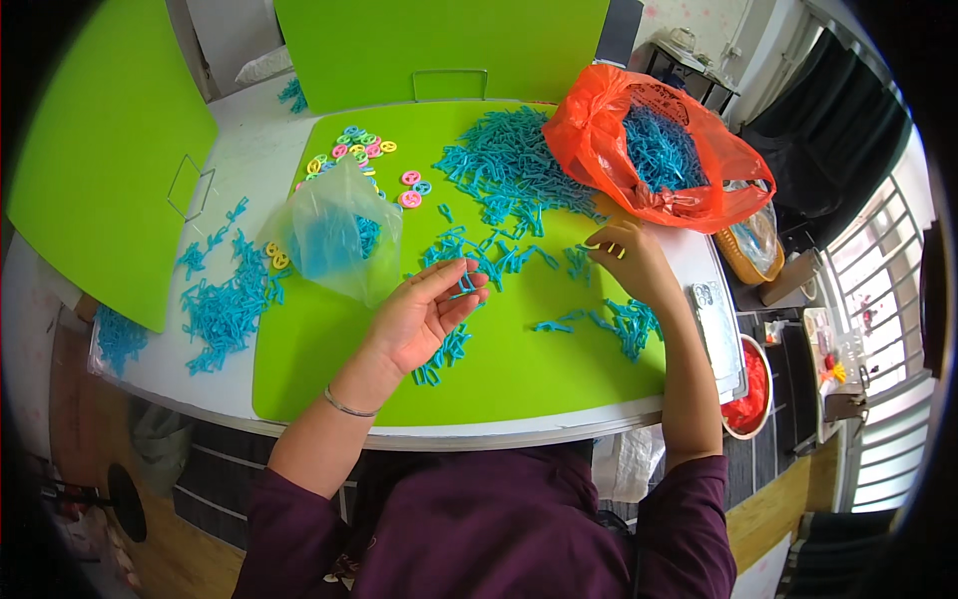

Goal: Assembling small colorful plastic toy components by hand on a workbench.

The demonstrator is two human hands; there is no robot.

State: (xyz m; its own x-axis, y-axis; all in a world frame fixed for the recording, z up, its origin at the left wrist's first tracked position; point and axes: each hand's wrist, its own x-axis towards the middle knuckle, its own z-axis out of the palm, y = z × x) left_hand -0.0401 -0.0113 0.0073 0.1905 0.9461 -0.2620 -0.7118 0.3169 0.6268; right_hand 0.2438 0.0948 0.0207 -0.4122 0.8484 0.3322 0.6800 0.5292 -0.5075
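My left hand [424, 317] is palm up over the green mat, its thumb and fingertips closed on a small teal forked plastic piece [466, 284]. Beyond it lies a loose cluster of similar teal pieces [514, 260], and more are partly hidden beside the wrist. To the right, my right hand [639, 262] is palm down with its fingers bent in a pinch. Several teal pieces [578, 262] lie at its fingertips; whatever it grips is too small to make out. Nearer me, under the right forearm, sits another small teal pile [634, 327].
A translucent bag [339, 235] holding teal pieces stands left of centre, by colourful rings [410, 200]. Behind are a large teal heap [509, 150] and a red plastic bag [589, 130] full of pieces. A phone [714, 324] lies at the right edge; another pile [225, 309] spreads left.
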